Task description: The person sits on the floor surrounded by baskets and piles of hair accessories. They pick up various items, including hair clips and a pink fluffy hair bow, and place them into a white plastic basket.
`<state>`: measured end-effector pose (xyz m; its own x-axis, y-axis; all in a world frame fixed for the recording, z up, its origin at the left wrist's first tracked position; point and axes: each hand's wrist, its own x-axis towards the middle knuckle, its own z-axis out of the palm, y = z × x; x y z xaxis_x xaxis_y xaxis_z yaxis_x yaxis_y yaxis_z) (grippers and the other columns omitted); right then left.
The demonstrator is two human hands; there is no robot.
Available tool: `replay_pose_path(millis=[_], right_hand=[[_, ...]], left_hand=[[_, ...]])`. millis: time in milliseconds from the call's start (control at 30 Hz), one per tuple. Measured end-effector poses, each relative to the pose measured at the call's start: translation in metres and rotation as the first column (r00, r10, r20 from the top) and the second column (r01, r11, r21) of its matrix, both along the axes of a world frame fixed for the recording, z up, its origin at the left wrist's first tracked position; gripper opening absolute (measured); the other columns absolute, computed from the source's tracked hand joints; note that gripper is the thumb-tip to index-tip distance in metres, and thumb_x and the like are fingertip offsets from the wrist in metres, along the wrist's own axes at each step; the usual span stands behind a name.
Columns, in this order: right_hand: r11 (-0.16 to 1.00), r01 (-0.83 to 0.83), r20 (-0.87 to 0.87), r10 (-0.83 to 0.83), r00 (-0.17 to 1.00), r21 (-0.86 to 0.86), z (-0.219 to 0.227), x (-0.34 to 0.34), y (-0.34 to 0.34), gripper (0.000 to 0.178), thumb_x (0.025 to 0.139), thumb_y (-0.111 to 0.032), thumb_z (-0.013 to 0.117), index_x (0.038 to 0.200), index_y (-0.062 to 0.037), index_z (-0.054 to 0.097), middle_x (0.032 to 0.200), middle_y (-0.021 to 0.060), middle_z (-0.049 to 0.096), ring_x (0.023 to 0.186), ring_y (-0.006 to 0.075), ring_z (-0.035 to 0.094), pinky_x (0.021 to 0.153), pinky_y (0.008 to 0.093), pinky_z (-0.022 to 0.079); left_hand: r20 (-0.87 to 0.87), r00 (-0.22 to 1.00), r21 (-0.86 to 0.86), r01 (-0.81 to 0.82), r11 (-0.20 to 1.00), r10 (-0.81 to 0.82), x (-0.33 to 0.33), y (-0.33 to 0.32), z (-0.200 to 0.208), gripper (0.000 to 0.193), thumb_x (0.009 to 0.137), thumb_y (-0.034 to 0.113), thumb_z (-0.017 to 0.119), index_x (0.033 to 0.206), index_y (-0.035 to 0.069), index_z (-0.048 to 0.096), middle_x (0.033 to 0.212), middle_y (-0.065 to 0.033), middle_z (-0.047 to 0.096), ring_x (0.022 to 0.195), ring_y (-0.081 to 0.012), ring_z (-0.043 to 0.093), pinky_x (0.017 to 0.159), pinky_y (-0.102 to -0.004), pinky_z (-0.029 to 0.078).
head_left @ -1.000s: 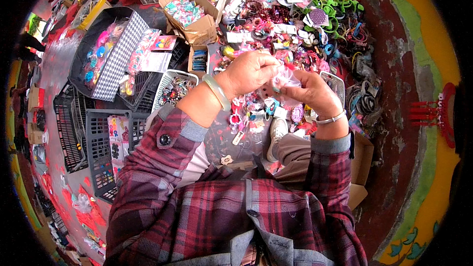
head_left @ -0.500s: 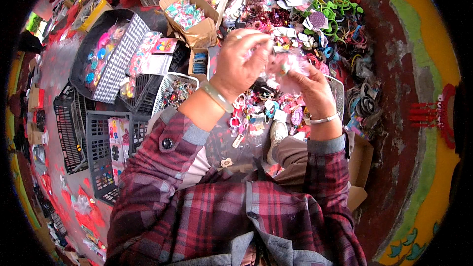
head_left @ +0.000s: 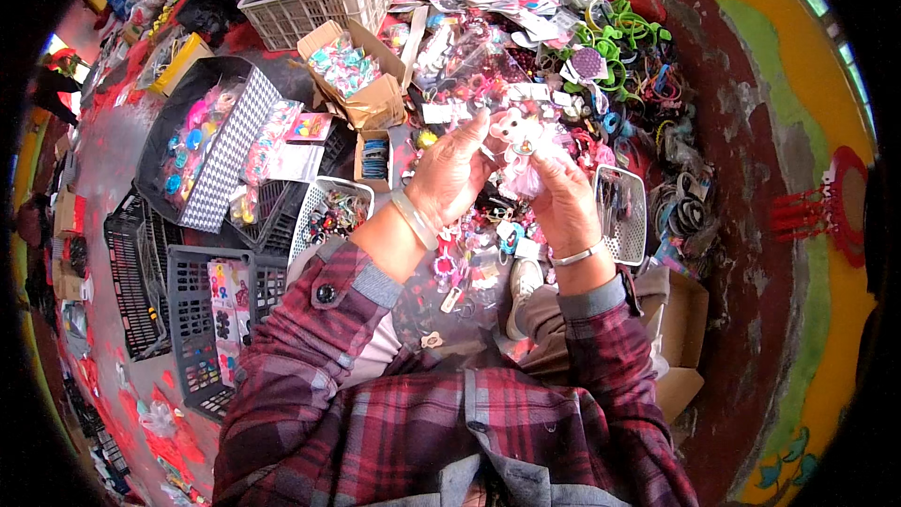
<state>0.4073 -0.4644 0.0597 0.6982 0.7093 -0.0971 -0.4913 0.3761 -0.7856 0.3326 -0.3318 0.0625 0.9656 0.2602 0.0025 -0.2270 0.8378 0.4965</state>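
A small pink animal doll [head_left: 514, 131] with round ears, dark eyes and a gauzy pink skirt is held up between my two hands. My left hand [head_left: 450, 174], a pale bangle at its wrist, has its thumb and fingers at the doll's left side. My right hand [head_left: 566, 202], with a silver bangle, pinches the doll's body and skirt from the right. Beneath and beyond my hands spreads a heap of hair ties and trinkets [head_left: 511, 230], many pink, some with white tags. Part of the heap is hidden behind my hands.
White plastic baskets flank the heap, a left basket [head_left: 302, 225] and a right basket [head_left: 641, 216]. Cardboard boxes [head_left: 380, 103] stand beyond my left hand. A houndstooth-sided box [head_left: 228, 141] and dark crates [head_left: 175, 300] lie farther left. Green bands [head_left: 624, 38] lie at the far right.
My hands have come lower, and the blurred pink thing between them now shows as a doll. My left hand has turned from a curled pose to hold its side. The view has shifted slightly.
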Motion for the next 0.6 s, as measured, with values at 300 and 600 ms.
replay_pose_path(millis=[300, 600], right_hand=[[0.982, 0.184, 0.210, -0.170, 0.963, -0.045, 0.000, -0.005, 0.003, 0.029, 0.085, -0.017, 0.058, 0.110, -0.0023, 0.055, 0.104, 0.0041, 0.059, 0.093, 0.0120, 0.056, 0.082, 0.0256, 0.043], [0.995, 0.094, 0.081, -0.091, 0.993, -0.025, -0.003, 0.002, 0.003, 0.033, 0.080, -0.019, 0.064, 0.108, -0.0032, 0.054, 0.100, 0.0045, 0.060, 0.090, 0.0135, 0.057, 0.079, 0.0267, 0.044]], left_hand=[[-0.029, 0.999, 0.131, 0.036, 0.991, -0.032, -0.003, -0.004, -0.007, 0.036, 0.093, 0.030, 0.041, 0.114, 0.002, 0.051, 0.106, -0.0086, 0.058, 0.096, -0.0180, 0.056, 0.082, -0.0342, 0.044], [-0.044, 0.999, 0.202, 0.028, 0.979, -0.019, -0.004, -0.005, -0.012, 0.029, 0.091, 0.024, 0.046, 0.110, 0.003, 0.055, 0.101, -0.0062, 0.060, 0.091, -0.0176, 0.058, 0.078, -0.0357, 0.048]])
